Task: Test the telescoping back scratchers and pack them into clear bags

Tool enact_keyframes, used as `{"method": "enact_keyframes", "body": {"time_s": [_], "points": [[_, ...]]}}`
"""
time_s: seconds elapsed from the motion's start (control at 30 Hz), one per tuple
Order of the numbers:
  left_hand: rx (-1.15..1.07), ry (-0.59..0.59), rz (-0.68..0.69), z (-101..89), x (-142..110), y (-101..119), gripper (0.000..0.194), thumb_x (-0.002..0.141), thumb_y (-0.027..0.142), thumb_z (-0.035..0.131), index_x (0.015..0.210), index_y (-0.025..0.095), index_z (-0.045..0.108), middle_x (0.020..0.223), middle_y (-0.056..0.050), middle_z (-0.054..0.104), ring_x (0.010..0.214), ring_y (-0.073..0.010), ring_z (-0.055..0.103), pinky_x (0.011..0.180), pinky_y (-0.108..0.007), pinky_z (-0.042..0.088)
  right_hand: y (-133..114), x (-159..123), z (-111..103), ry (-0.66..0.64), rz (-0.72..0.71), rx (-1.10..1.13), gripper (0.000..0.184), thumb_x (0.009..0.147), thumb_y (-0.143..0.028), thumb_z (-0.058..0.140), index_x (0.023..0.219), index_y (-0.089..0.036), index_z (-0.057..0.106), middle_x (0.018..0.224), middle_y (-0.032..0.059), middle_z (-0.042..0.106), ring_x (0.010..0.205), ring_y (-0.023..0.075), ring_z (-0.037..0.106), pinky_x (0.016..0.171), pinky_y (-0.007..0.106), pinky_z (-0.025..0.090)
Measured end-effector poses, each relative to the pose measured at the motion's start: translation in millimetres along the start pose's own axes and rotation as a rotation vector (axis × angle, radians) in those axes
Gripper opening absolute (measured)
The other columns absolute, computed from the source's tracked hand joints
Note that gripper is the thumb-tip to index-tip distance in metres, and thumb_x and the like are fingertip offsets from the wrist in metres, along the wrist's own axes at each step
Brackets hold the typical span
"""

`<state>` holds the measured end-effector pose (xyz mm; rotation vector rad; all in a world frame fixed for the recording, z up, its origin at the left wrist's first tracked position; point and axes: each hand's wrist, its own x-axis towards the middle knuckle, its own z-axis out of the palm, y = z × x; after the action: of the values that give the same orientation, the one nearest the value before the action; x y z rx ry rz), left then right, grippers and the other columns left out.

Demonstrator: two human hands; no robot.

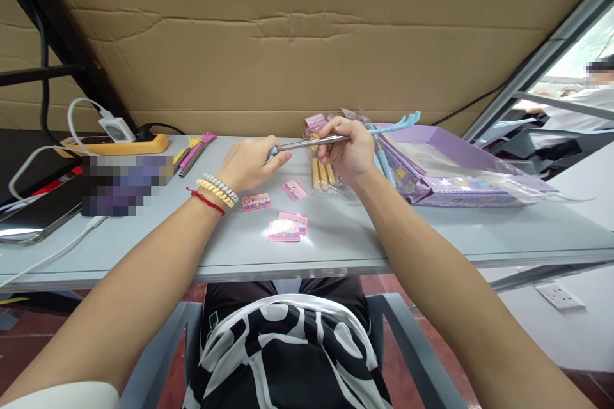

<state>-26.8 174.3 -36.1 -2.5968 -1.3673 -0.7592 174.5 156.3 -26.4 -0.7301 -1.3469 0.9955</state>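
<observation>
A metal-rod back scratcher (311,142) with a light blue clawed head is held level above the grey table. My left hand (252,160) pinches its left end, where a small blue tip shows by the thumb. My right hand (352,147) is closed around the rod toward its right end, and the blue claw sticks out past the wrist. Below the hands lie several pink cards (284,231). Behind and under my right hand are clear bags with yellow-handled pieces (320,176) and a light blue one (384,166).
A purple box (472,192) with clear plastic on it stands at right. Yellow and pink back scratchers (197,154) lie at left, near a power strip (156,142), a white charger (116,126) and cables. Cardboard (307,64) walls the back. A person (582,105) sits far right.
</observation>
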Motion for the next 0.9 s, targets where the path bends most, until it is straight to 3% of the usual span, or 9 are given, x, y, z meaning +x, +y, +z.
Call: {"method": "enact_keyframes", "body": {"time_s": [0.27, 0.47, 0.9], "points": [[-0.019, -0.066, 0.051, -3.9, -2.6, 3.7, 0.045, 0.089, 0.057, 0.037, 0.073, 0.021, 0.059, 0.05, 0.0, 0.049, 0.052, -0.017, 0.049, 0.053, -0.028, 0.025, -1.0, -1.0, 0.5, 0.0, 0.012, 0.008, 0.026, 0.077, -0.04, 0.043, 0.063, -0.02, 0.051, 0.042, -0.0004, 0.053, 0.035, 0.0115, 0.046, 0.035, 0.022, 0.037], [-0.015, -0.115, 0.051, -4.0, -2.7, 3.9, 0.044, 0.089, 0.056, 0.036, 0.078, 0.021, 0.06, 0.051, 0.0, 0.05, 0.052, -0.0173, 0.048, 0.053, -0.028, 0.025, 2.4, -0.9, -0.7, -0.002, -0.03, 0.008, 0.019, 0.071, -0.032, 0.044, 0.06, -0.019, 0.052, 0.041, 0.0001, 0.054, 0.035, 0.012, 0.047, 0.034, 0.022, 0.037], [0.04, -0.099, 0.066, -3.5, -4.0, 6.2, 0.044, 0.091, 0.054, 0.034, 0.086, 0.022, 0.062, 0.053, -0.001, 0.054, 0.054, -0.0193, 0.053, 0.052, -0.029, 0.026, 1.7, -0.8, -1.8, 0.029, -0.042, -0.068, 0.026, 0.073, -0.042, 0.048, 0.06, -0.02, 0.051, 0.045, -0.0001, 0.053, 0.037, 0.0115, 0.049, 0.034, 0.022, 0.035]]}}
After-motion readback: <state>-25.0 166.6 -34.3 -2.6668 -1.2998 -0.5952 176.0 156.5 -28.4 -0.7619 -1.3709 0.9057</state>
